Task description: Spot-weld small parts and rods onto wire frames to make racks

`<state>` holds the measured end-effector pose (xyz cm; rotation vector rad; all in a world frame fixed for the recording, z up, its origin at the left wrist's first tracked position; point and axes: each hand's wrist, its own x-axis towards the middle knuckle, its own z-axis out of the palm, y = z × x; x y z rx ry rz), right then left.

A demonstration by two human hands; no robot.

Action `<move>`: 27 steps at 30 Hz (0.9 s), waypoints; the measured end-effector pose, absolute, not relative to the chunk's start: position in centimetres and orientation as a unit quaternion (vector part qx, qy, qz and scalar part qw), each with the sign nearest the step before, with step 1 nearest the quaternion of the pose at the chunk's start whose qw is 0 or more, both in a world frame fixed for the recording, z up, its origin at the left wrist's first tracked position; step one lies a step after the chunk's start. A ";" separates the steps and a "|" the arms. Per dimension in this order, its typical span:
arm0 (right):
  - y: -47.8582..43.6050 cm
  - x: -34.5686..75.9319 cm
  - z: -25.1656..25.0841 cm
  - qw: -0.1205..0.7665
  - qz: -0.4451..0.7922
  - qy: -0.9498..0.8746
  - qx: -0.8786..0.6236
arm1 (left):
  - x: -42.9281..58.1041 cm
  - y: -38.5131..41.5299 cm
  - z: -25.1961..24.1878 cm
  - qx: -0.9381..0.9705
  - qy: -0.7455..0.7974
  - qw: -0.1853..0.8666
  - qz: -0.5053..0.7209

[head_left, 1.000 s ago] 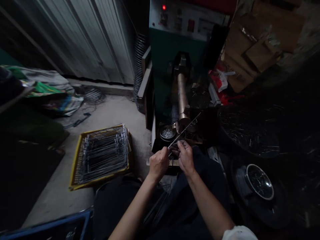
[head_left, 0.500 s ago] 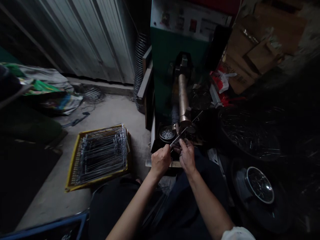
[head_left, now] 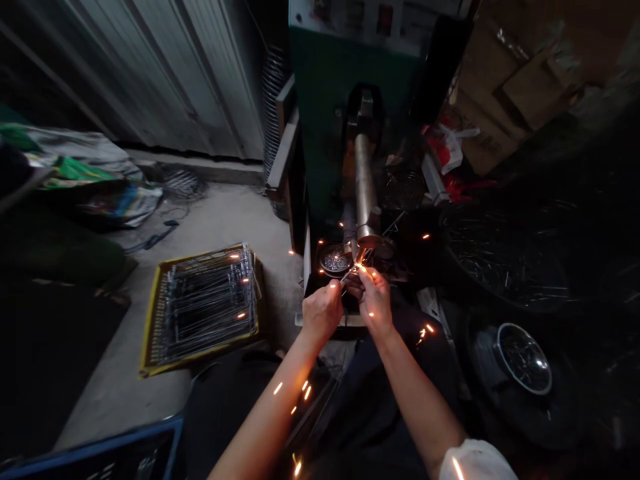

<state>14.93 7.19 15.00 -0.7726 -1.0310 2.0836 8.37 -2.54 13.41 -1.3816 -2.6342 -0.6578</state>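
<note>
My left hand [head_left: 323, 313] is closed in a fist on a thin metal rod [head_left: 349, 275], which slants up and away to the right. The fingers of my right hand [head_left: 375, 301] are pinched close to the rod, just under the machine's electrode; what they hold is too small and bright to make out. A thick metal cylinder [head_left: 367, 190] slopes down from the green machine [head_left: 320, 127] to this spot. Orange sparks [head_left: 361, 265] burst at the contact point and scatter over my forearms and lap. A round dish [head_left: 334, 260] with small metal pieces sits left of the electrode.
A yellow crate [head_left: 148, 337] filled with wire frames stands on the floor to the left. At the lower left is a blue crate [head_left: 173, 440]. On my right are a shiny bowl [head_left: 500, 343] of small metal parts and a dark container of thin pieces. Cardboard [head_left: 543, 100] lies behind.
Sparks have appeared between the electrode and the rod. Both hands hold nearly the same place, with the rod's far end slightly lower. The view has shifted a little.
</note>
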 end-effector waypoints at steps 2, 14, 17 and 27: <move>7.4 15.1 15.0 0.335 0.799 -0.404 -0.294 | 8.4 -2.3 13.5 -0.457 -0.863 0.043 -0.213; 10.3 15.6 13.7 0.392 0.683 -0.531 -0.313 | 7.7 0.8 13.2 -0.466 -0.856 0.069 -0.213; 10.3 15.4 13.7 0.390 0.682 -0.531 -0.316 | 7.6 0.9 13.0 -0.474 -0.852 0.067 -0.211; 9.0 19.6 13.0 0.296 0.645 -0.606 -0.361 | 7.7 -1.4 13.2 -0.500 -0.829 0.069 -0.242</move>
